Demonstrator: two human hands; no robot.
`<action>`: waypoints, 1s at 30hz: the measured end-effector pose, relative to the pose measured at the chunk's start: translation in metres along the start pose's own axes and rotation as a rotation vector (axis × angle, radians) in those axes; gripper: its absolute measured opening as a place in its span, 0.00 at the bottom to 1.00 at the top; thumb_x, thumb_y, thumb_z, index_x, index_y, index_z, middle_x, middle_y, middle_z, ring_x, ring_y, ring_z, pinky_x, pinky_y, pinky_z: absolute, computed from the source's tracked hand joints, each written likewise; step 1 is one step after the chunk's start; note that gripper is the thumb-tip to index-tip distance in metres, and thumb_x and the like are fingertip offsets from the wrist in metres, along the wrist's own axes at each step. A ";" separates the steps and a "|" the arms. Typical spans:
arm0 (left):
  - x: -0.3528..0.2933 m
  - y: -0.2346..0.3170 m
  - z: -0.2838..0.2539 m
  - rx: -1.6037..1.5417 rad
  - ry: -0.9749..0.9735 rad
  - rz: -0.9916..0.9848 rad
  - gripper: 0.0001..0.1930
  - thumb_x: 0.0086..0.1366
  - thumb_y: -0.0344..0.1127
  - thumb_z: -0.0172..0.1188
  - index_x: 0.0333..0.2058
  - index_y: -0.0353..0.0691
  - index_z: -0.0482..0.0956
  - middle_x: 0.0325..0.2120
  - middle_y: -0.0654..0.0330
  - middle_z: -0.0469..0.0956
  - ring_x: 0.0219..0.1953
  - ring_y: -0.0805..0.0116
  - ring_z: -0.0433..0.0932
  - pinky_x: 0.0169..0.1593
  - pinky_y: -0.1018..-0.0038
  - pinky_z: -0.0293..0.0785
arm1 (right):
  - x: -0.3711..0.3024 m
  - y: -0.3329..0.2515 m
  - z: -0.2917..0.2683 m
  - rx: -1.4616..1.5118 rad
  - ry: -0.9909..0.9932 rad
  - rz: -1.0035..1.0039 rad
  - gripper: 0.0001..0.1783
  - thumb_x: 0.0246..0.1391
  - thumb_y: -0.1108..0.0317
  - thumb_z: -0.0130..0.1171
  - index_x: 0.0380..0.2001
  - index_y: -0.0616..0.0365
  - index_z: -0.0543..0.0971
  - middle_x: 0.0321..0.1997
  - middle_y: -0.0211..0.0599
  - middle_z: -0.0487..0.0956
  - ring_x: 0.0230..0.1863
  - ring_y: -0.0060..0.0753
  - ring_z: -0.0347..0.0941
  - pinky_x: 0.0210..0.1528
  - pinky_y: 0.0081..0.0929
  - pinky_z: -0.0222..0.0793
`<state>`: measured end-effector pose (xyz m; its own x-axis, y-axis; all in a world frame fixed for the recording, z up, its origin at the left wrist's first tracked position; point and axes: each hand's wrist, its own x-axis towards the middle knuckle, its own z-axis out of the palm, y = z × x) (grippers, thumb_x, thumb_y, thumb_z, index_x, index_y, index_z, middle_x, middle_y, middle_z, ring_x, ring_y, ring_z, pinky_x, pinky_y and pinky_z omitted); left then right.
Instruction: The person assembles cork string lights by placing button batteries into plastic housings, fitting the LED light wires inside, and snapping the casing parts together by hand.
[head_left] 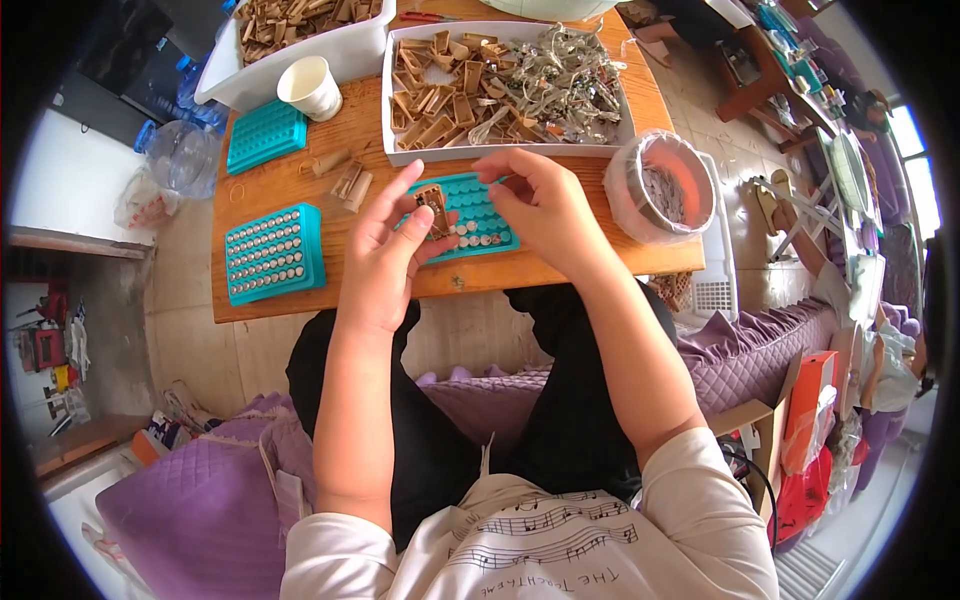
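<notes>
Left hand (385, 245), head view: mine was clamped on a brown rectangular case (438, 209) over the left of the teal tray (468, 252), long axis running away from me; my right hand (540, 205) hung right of it, whether holding anything I could not tell.

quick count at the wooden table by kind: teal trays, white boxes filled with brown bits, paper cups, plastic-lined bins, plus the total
teal trays: 3
white boxes: 2
paper cup: 1
lined bin: 1
total: 7
</notes>
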<state>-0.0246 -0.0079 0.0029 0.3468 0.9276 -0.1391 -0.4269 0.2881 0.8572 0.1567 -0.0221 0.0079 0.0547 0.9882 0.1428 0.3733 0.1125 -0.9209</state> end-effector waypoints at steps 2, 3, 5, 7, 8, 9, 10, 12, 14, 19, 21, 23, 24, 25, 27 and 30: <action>-0.001 0.005 -0.008 0.049 -0.033 -0.051 0.16 0.64 0.32 0.53 0.50 0.37 0.71 0.36 0.61 0.74 0.39 0.69 0.77 0.41 0.71 0.78 | -0.001 0.006 -0.006 -0.214 -0.057 -0.043 0.12 0.48 0.78 0.54 0.39 0.62 0.76 0.33 0.37 0.76 0.33 0.27 0.73 0.37 0.23 0.69; -0.002 0.005 -0.013 0.048 -0.030 -0.054 0.16 0.64 0.32 0.53 0.50 0.37 0.71 0.36 0.61 0.74 0.39 0.69 0.77 0.41 0.71 0.78 | -0.001 0.009 -0.008 -0.428 -0.111 -0.090 0.12 0.47 0.77 0.55 0.37 0.61 0.77 0.32 0.40 0.75 0.32 0.33 0.73 0.37 0.26 0.69; -0.004 0.006 -0.021 0.121 -0.095 -0.113 0.16 0.65 0.32 0.51 0.50 0.37 0.71 0.35 0.62 0.74 0.37 0.68 0.78 0.38 0.73 0.79 | -0.002 0.013 -0.006 -0.447 -0.125 -0.113 0.10 0.44 0.76 0.56 0.34 0.62 0.79 0.31 0.44 0.74 0.34 0.44 0.73 0.38 0.32 0.69; -0.005 0.006 -0.024 0.157 -0.103 -0.132 0.15 0.64 0.32 0.52 0.49 0.36 0.72 0.38 0.60 0.75 0.37 0.68 0.78 0.36 0.75 0.80 | -0.002 0.015 -0.003 -0.468 -0.219 -0.125 0.09 0.45 0.74 0.57 0.32 0.61 0.79 0.31 0.43 0.75 0.35 0.46 0.73 0.38 0.34 0.69; -0.006 0.007 -0.022 0.196 -0.116 -0.156 0.15 0.64 0.32 0.53 0.49 0.36 0.73 0.39 0.59 0.75 0.37 0.68 0.78 0.35 0.75 0.80 | -0.002 0.017 -0.001 -0.468 -0.222 -0.120 0.09 0.45 0.74 0.57 0.32 0.61 0.79 0.31 0.43 0.75 0.35 0.46 0.73 0.38 0.34 0.69; -0.007 0.007 -0.021 0.235 -0.129 -0.180 0.15 0.64 0.33 0.53 0.48 0.35 0.73 0.40 0.58 0.75 0.37 0.67 0.78 0.35 0.76 0.80 | -0.001 0.018 0.001 -0.490 -0.231 -0.132 0.08 0.44 0.72 0.57 0.30 0.59 0.80 0.31 0.42 0.75 0.35 0.45 0.73 0.39 0.36 0.69; -0.007 0.007 -0.022 0.229 -0.127 -0.195 0.15 0.64 0.33 0.54 0.48 0.34 0.73 0.42 0.56 0.75 0.37 0.67 0.78 0.34 0.76 0.80 | 0.000 0.018 0.004 -0.510 -0.240 -0.148 0.07 0.44 0.70 0.57 0.28 0.56 0.80 0.31 0.40 0.75 0.36 0.45 0.73 0.40 0.38 0.69; -0.007 0.005 -0.025 0.221 -0.130 -0.213 0.15 0.64 0.33 0.54 0.48 0.34 0.73 0.42 0.56 0.75 0.38 0.67 0.78 0.34 0.76 0.80 | 0.002 0.019 0.007 -0.535 -0.245 -0.171 0.06 0.43 0.70 0.57 0.27 0.56 0.80 0.31 0.39 0.75 0.36 0.45 0.73 0.39 0.38 0.69; -0.005 0.002 -0.027 0.212 -0.134 -0.229 0.16 0.64 0.33 0.53 0.49 0.34 0.73 0.42 0.56 0.75 0.38 0.66 0.78 0.35 0.76 0.80 | 0.002 0.020 0.008 -0.562 -0.249 -0.196 0.06 0.43 0.70 0.57 0.27 0.56 0.80 0.30 0.39 0.75 0.36 0.44 0.73 0.38 0.38 0.69; -0.006 -0.003 -0.027 0.160 -0.109 -0.263 0.16 0.65 0.32 0.51 0.50 0.32 0.71 0.40 0.57 0.75 0.39 0.68 0.78 0.37 0.74 0.80 | -0.001 0.006 0.010 -0.409 -0.173 -0.111 0.06 0.43 0.74 0.60 0.27 0.62 0.77 0.28 0.40 0.73 0.34 0.39 0.73 0.38 0.30 0.69; -0.006 -0.006 -0.027 0.129 -0.099 -0.277 0.16 0.65 0.31 0.50 0.51 0.32 0.70 0.40 0.57 0.75 0.39 0.69 0.78 0.37 0.74 0.80 | -0.004 -0.003 0.014 -0.295 -0.140 -0.160 0.05 0.42 0.74 0.60 0.27 0.61 0.77 0.28 0.39 0.73 0.33 0.40 0.73 0.37 0.31 0.70; -0.006 -0.008 -0.026 0.097 -0.091 -0.291 0.17 0.66 0.30 0.49 0.52 0.32 0.69 0.39 0.57 0.75 0.39 0.69 0.77 0.38 0.74 0.81 | -0.006 -0.008 0.017 -0.182 -0.106 -0.207 0.05 0.42 0.73 0.60 0.26 0.59 0.77 0.29 0.39 0.74 0.33 0.41 0.74 0.36 0.32 0.70; -0.006 -0.007 -0.025 0.096 -0.076 -0.303 0.17 0.66 0.30 0.49 0.52 0.32 0.68 0.40 0.57 0.75 0.40 0.69 0.77 0.40 0.73 0.80 | -0.006 -0.009 0.018 -0.171 -0.088 -0.248 0.05 0.42 0.74 0.61 0.26 0.60 0.77 0.28 0.39 0.74 0.32 0.40 0.74 0.35 0.31 0.70; -0.006 -0.006 -0.024 0.095 -0.062 -0.315 0.17 0.66 0.29 0.48 0.53 0.32 0.67 0.40 0.57 0.75 0.41 0.70 0.77 0.41 0.73 0.80 | -0.006 -0.010 0.019 -0.159 -0.069 -0.287 0.06 0.41 0.75 0.62 0.26 0.60 0.77 0.28 0.38 0.73 0.32 0.39 0.74 0.34 0.30 0.71; -0.006 -0.005 -0.022 0.059 -0.069 -0.296 0.17 0.66 0.29 0.48 0.53 0.32 0.67 0.39 0.58 0.74 0.41 0.70 0.77 0.42 0.73 0.80 | -0.007 -0.011 0.020 -0.148 -0.055 -0.308 0.06 0.41 0.75 0.62 0.27 0.60 0.77 0.28 0.38 0.73 0.32 0.39 0.74 0.34 0.30 0.71; -0.004 -0.007 -0.024 0.019 -0.096 -0.272 0.18 0.66 0.29 0.48 0.54 0.32 0.66 0.38 0.60 0.74 0.40 0.72 0.76 0.43 0.74 0.79 | -0.007 -0.011 0.022 -0.145 -0.038 -0.336 0.06 0.41 0.75 0.62 0.27 0.59 0.77 0.28 0.38 0.74 0.31 0.40 0.74 0.33 0.30 0.71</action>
<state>-0.0427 -0.0083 -0.0143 0.5246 0.7897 -0.3182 -0.2921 0.5180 0.8040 0.1317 -0.0278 0.0092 -0.1267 0.9021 0.4124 0.4924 0.4181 -0.7633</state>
